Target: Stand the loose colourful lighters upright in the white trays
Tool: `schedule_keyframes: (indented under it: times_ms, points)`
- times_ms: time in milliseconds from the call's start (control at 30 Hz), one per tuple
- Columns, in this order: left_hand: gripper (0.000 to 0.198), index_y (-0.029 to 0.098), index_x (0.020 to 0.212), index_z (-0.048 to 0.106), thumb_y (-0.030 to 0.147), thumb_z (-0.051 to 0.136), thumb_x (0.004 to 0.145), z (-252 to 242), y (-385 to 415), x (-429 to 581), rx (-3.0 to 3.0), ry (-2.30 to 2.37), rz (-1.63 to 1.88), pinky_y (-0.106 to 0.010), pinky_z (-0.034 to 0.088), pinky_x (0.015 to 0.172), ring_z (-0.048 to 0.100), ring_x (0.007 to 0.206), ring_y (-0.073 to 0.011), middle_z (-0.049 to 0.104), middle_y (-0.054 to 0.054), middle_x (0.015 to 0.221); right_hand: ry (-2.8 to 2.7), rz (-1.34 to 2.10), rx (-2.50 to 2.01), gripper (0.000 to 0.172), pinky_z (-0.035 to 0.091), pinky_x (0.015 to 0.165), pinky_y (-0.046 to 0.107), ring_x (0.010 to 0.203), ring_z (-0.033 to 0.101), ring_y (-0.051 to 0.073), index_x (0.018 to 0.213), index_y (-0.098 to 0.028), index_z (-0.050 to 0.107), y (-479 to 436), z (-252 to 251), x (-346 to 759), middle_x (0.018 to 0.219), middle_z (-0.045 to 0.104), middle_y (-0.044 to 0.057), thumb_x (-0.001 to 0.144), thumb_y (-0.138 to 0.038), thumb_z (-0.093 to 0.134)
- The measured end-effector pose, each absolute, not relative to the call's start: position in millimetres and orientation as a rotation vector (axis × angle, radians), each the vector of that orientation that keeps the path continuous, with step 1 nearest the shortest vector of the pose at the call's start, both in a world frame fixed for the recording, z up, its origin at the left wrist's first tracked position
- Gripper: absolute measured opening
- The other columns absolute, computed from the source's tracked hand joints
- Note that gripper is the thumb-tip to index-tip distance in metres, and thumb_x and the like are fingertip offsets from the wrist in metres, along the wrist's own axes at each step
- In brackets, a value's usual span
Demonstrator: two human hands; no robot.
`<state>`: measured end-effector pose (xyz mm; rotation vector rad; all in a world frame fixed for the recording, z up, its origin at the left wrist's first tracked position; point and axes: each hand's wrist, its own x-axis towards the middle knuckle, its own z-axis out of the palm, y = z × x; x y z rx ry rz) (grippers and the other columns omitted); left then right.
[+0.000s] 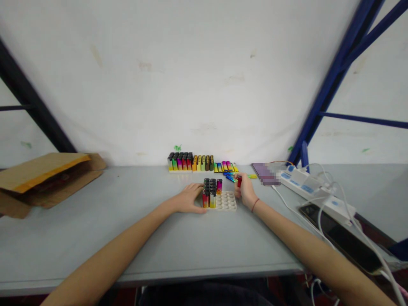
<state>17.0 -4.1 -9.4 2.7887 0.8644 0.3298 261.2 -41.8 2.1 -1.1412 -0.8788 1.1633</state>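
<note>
A white tray (228, 201) with round holes lies on the grey table, and several upright colourful lighters (211, 192) fill its left part. My left hand (190, 198) rests flat against the tray's left side, fingers spread and touching it. My right hand (245, 191) hovers at the tray's right edge, pinched around a red lighter (239, 181) held upright. Behind it, several loose lighters (230, 174) lie on the table.
A full row of lighters (190, 162) stands in a tray against the white wall. A torn cardboard envelope (44, 178) lies far left. Right of me are a power strip (302, 180) with white cables, a dark phone (342, 238) and a blue frame post (331, 80).
</note>
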Motion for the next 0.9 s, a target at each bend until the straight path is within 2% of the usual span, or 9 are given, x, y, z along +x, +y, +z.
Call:
schedule_keyframes:
  times_ms: [133, 433, 600, 700, 800, 900]
  points:
    - [0.086, 0.009, 0.137, 0.040, 0.057, 0.069, 0.071, -8.9, -4.7, 17.1, 2.788, 0.867, 0.319, -0.048, 0.029, 0.110, 0.039, 0.128, -0.0365, 0.043, -0.019, 0.139, -0.730, 1.160, -1.192, 0.026, 0.012, 0.031, 0.022, 0.029, 0.013, 0.008, 0.059, -0.024, 0.029, -44.9, 9.4, 257.2, 0.033, 0.022, -0.008, 0.081, -0.036, 0.036]
    - [0.086, 0.013, 0.138, 0.039, 0.058, 0.068, 0.071, -6.6, -6.6, 17.1, 2.779, 0.879, 0.315, -0.048, 0.029, 0.110, 0.039, 0.128, -0.0370, 0.042, -0.017, 0.140, -0.822, 1.133, -1.147, 0.031, 0.015, 0.031, 0.021, 0.030, 0.017, 0.009, 0.061, -0.024, 0.037, -42.4, 1.1, 259.1, 0.035, 0.025, -0.008, 0.081, -0.047, 0.039]
    - [0.086, 0.013, 0.138, 0.039, 0.059, 0.068, 0.071, -7.3, -6.0, 16.5, 2.777, 0.868, 0.315, -0.048, 0.029, 0.110, 0.039, 0.128, -0.0363, 0.042, -0.017, 0.141, -0.811, 1.050, -1.150, 0.026, 0.015, 0.033, 0.022, 0.031, 0.018, 0.009, 0.060, -0.024, 0.035, -46.2, 2.3, 260.3, 0.034, 0.026, -0.007, 0.083, -0.036, 0.033]
    - [0.086, 0.012, 0.137, 0.039, 0.059, 0.068, 0.071, -9.1, -4.7, 15.9, 2.780, 0.875, 0.315, -0.047, 0.028, 0.110, 0.039, 0.128, -0.0364, 0.042, -0.018, 0.140, -0.758, 1.052, -1.149, 0.022, 0.014, 0.035, 0.022, 0.032, 0.017, 0.009, 0.067, -0.024, 0.037, -48.0, 5.3, 259.6, 0.034, 0.026, -0.008, 0.086, -0.034, 0.032]
    - [0.088, 0.011, 0.138, 0.039, 0.059, 0.068, 0.070, -9.7, -4.1, 15.9, 2.778, 0.887, 0.302, -0.048, 0.028, 0.111, 0.038, 0.129, -0.0368, 0.041, -0.019, 0.140, -0.783, 1.044, -1.094, 0.020, 0.015, 0.035, 0.022, 0.032, 0.017, 0.010, 0.075, -0.024, 0.040, -46.6, 6.1, 260.0, 0.035, 0.025, -0.009, 0.088, -0.037, 0.033]
    - [0.088, 0.010, 0.139, 0.038, 0.059, 0.067, 0.071, -8.9, -4.7, 16.4, 2.781, 0.879, 0.295, -0.048, 0.027, 0.111, 0.038, 0.129, -0.0364, 0.041, -0.019, 0.141, -0.902, 1.014, -1.054, 0.032, 0.022, 0.035, 0.023, 0.033, 0.026, 0.011, 0.075, -0.024, 0.038, -44.6, 6.6, 261.2, 0.039, 0.032, -0.008, 0.089, -0.052, 0.032]
